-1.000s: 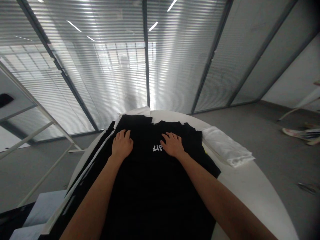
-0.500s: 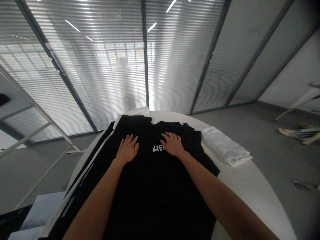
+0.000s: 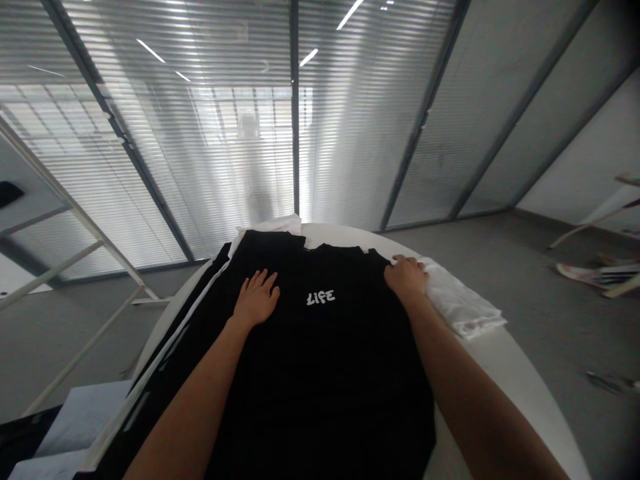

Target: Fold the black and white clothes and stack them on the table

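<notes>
A black T-shirt [image 3: 320, 360] with white "LIFE" lettering lies spread over a round white table [image 3: 520, 387]. My left hand [image 3: 256, 299] rests flat on the shirt, left of the lettering, with its fingers spread. At the shirt's right shoulder edge, my right hand [image 3: 407, 277] has its fingers bent and closed on the black fabric; the hand and forearm hide part of the sleeve. Just beyond that hand lies a folded white cloth [image 3: 465, 303], partly covered by it.
More black and white garments [image 3: 175, 347] lie along the table's left side. A white metal frame [image 3: 90, 227] stands at the left. Glass partitions with blinds [image 3: 345, 153] rise behind the table. Shoes [image 3: 600, 272] sit on the floor at far right.
My right hand has moved right, from the lettering to the shirt's right shoulder edge, uncovering the word. The right sleeve no longer sticks out as before. My left hand stays put.
</notes>
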Demonstrator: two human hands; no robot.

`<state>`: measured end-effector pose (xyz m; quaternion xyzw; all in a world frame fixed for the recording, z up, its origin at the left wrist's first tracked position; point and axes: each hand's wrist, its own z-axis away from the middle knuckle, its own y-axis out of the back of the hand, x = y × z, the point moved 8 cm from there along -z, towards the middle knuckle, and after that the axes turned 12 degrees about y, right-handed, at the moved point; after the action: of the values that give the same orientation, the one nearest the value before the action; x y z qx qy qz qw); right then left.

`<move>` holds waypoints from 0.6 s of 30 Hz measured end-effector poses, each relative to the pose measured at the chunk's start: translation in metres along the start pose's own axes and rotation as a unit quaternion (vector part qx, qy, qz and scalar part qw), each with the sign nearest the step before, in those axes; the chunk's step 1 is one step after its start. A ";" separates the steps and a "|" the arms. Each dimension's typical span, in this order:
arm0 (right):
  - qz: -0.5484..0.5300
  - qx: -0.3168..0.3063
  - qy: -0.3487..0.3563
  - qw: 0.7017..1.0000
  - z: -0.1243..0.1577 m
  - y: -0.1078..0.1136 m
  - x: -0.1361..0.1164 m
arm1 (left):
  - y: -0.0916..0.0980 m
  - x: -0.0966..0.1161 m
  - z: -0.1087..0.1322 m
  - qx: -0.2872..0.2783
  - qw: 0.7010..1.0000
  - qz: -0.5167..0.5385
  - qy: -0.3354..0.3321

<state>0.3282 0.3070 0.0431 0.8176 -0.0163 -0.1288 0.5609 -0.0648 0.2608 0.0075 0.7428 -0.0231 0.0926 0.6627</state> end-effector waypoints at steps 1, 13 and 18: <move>0.007 0.002 0.006 1.000 0.000 0.000 0.002 | 0.000 0.000 0.000 0.001 1.000 0.000 0.000; 0.070 -0.044 0.026 0.996 0.004 -0.011 -0.007 | 0.000 0.000 -0.001 0.004 1.000 0.001 0.000; 0.043 -0.089 0.001 0.995 0.001 -0.019 -0.003 | 0.000 0.000 -0.001 0.000 1.000 0.002 0.003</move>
<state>0.3233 0.3136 0.0261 0.7631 -0.0393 -0.1041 0.6367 -0.0650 0.2613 0.0078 0.7423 -0.0221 0.0961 0.6627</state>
